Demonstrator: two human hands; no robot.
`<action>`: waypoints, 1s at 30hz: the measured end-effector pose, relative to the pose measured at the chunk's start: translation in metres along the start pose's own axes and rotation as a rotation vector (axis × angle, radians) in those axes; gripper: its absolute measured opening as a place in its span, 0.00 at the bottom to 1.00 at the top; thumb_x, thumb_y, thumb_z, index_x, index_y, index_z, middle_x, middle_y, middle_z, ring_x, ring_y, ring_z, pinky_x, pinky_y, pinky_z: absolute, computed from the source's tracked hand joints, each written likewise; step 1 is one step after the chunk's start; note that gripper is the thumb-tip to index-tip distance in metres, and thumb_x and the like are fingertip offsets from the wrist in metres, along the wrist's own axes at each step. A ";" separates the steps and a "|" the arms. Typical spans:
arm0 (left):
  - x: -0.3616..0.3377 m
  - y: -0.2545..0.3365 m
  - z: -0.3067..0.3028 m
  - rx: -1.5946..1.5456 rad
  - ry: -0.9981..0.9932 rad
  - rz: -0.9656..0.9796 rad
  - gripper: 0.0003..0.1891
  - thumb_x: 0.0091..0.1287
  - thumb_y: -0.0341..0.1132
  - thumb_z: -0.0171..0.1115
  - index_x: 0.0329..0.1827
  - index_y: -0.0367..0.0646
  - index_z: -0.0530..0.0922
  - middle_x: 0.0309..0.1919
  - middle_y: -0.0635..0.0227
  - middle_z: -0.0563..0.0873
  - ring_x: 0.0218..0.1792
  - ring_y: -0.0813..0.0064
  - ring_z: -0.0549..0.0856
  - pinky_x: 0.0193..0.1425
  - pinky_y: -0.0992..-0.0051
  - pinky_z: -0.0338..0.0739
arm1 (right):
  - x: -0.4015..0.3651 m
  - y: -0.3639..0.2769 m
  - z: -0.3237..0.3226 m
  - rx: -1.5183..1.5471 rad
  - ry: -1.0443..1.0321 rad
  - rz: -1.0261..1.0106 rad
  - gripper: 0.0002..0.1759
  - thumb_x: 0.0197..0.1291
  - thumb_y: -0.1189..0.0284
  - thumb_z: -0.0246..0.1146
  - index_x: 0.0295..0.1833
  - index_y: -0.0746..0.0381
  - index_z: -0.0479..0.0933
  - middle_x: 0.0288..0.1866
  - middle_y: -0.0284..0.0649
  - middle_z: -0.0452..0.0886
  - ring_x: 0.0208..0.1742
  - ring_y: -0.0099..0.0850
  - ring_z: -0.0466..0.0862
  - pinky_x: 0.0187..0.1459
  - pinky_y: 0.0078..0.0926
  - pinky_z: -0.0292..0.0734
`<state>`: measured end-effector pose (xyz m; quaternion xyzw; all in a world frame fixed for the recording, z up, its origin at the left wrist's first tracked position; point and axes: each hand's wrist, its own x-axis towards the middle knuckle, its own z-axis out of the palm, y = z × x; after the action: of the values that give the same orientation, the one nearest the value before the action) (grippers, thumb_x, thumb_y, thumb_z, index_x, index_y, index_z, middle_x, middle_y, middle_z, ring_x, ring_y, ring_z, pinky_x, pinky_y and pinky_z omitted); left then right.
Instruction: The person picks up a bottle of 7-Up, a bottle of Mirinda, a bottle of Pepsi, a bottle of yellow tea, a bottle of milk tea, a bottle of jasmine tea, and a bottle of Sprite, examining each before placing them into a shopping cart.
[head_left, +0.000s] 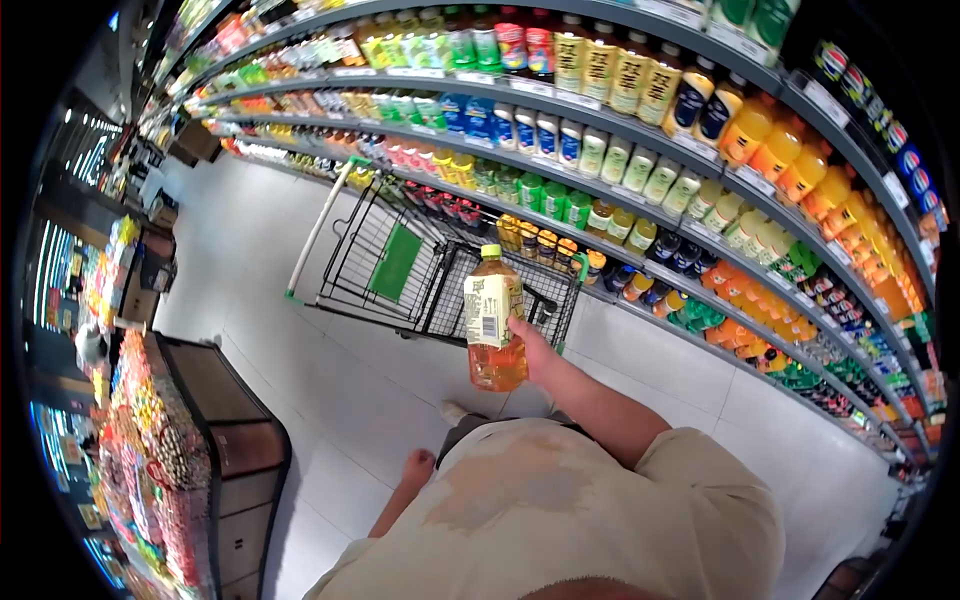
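A bottle of amber drink (494, 325) with a yellow-green cap and a pale label stands upright in my right hand (532, 347), whose fingers wrap round its right side. Behind the bottle is a shopping cart (430, 270) with a green panel; the bottle covers part of its basket. My left hand (419, 466) hangs low beside my body with the fingers curled in, and I cannot make out whether anything is inside it.
Long shelves of bottled drinks (620, 165) curve along the top and right. At the lower left stands a display bin (245, 450) heaped with packaged goods. A pale tiled floor (340, 400) runs between them.
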<state>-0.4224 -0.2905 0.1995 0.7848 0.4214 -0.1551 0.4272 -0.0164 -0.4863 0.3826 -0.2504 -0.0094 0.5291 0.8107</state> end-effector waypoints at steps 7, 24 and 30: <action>-0.056 -0.216 -0.044 0.060 -0.308 -0.297 0.13 0.65 0.39 0.65 0.43 0.38 0.81 0.34 0.59 0.87 0.34 0.66 0.86 0.42 0.66 0.82 | 0.094 0.070 0.051 -0.225 -0.012 -0.046 0.27 0.69 0.60 0.64 0.67 0.63 0.70 0.58 0.41 0.82 0.58 0.32 0.83 0.61 0.34 0.78; 0.096 -0.064 -0.325 -1.082 0.123 0.097 0.24 0.73 0.47 0.61 0.63 0.39 0.74 0.49 0.62 0.85 0.49 0.72 0.86 0.53 0.71 0.82 | 0.312 0.298 0.189 -0.774 -0.040 0.148 0.30 0.64 0.59 0.70 0.65 0.64 0.70 0.55 0.37 0.81 0.54 0.24 0.81 0.57 0.29 0.77; 0.168 -0.022 -0.420 -1.564 -0.073 0.146 0.33 0.74 0.61 0.48 0.71 0.44 0.69 0.60 0.58 0.81 0.60 0.56 0.82 0.65 0.53 0.78 | 0.375 0.321 0.277 -1.397 -0.468 0.095 0.37 0.68 0.58 0.66 0.72 0.69 0.63 0.58 0.46 0.82 0.57 0.34 0.82 0.59 0.30 0.77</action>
<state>-0.3886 0.1409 0.3333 0.2762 0.3410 0.1893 0.8784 -0.2029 0.0474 0.3973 -0.5892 -0.5059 0.4737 0.4153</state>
